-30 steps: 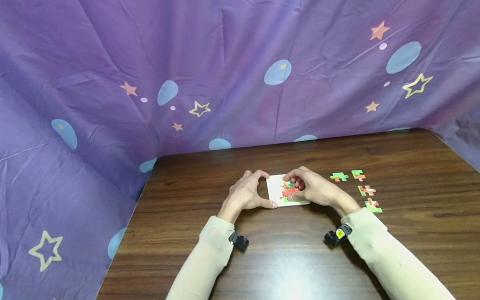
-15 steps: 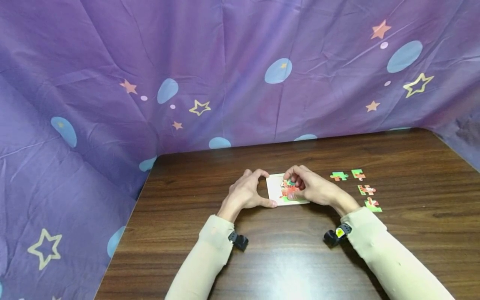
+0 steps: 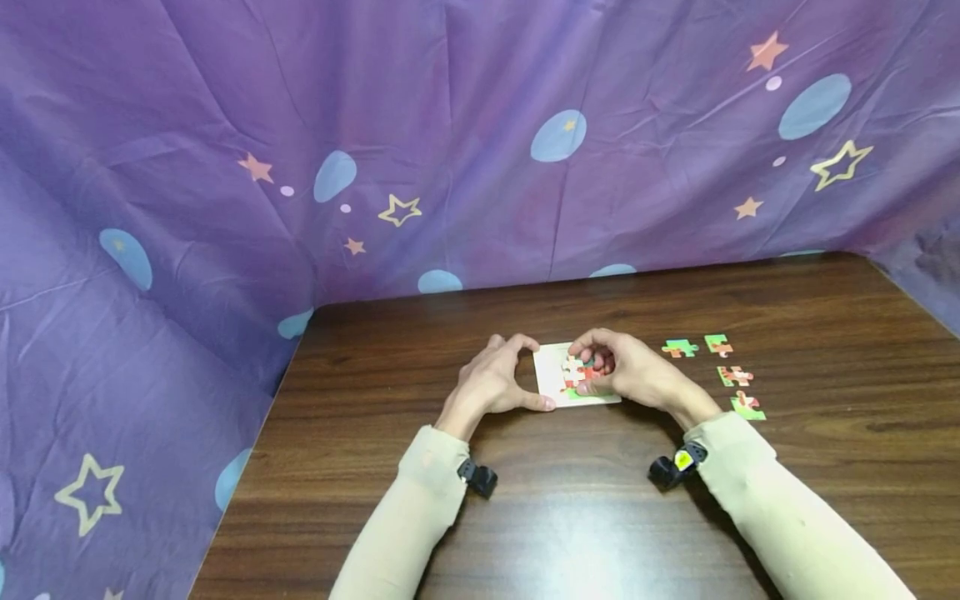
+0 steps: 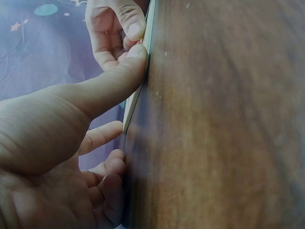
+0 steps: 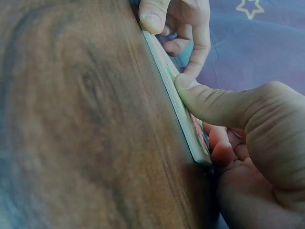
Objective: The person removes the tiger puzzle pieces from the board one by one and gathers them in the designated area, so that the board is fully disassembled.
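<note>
A white puzzle board [image 3: 549,375], partly filled with red and green pieces, lies flat on the table. My left hand [image 3: 491,379] holds its left side, thumb and index finger at the two left corners; the remaining fingers extend beside it in the left wrist view. Over the board, my right hand [image 3: 637,371] pinches a white-and-red jigsaw piece [image 3: 573,369] between thumb and index finger. In the right wrist view the right thumb [image 5: 188,86] presses low over the board's edge [image 5: 176,102]. My right fingers hide much of the picture.
Several loose jigsaw pieces lie right of the board, among them a green-and-red one [image 3: 680,348] and one near my right sleeve [image 3: 747,406]. The brown wooden table [image 3: 570,492] ends at a purple curtain [image 3: 480,150] with stars.
The jigsaw piece under my right fingers now shows whiter, with its outline plainer, and has shifted slightly. My left hand stays at the board's corners. The loose pieces have not moved.
</note>
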{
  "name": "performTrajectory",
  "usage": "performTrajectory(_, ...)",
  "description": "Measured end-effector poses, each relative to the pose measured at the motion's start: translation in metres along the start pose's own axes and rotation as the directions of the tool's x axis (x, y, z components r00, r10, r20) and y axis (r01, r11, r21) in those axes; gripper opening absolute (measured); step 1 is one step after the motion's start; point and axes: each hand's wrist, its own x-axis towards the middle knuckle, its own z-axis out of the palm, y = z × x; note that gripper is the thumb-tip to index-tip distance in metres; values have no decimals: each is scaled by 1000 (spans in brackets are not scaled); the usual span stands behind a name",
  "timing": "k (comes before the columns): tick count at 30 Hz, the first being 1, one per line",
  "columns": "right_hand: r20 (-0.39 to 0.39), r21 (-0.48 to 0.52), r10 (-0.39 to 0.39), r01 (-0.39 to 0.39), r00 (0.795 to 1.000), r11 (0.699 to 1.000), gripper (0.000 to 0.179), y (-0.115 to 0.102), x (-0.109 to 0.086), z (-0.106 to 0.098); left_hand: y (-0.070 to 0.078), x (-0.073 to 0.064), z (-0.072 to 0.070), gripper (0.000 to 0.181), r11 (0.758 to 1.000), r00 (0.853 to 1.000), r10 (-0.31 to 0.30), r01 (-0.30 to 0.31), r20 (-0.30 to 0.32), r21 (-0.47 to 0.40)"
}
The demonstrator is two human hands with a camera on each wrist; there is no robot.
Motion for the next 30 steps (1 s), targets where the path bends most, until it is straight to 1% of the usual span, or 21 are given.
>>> performTrajectory(8,4,34,44,-44,999,998,44,3,1,-2,0,0,-1,96,1000,1000,2,-2,8,-12)
performTrajectory(16,15,50,66,-67,998,996,38,5,2,-4,-1,-2,-1,96,1000,1000,6,-6,11,-24)
performTrajectory(23,1,17,60,-60,998,998,36,7,0,-6,-1,-1,-1,96,1000,1000,8,-8,9,-28)
performTrajectory(30,-17,-61,9,-10,1000,998,39,8,0,-7,0,1,-1,95,1000,1000,2,-2,15,-25)
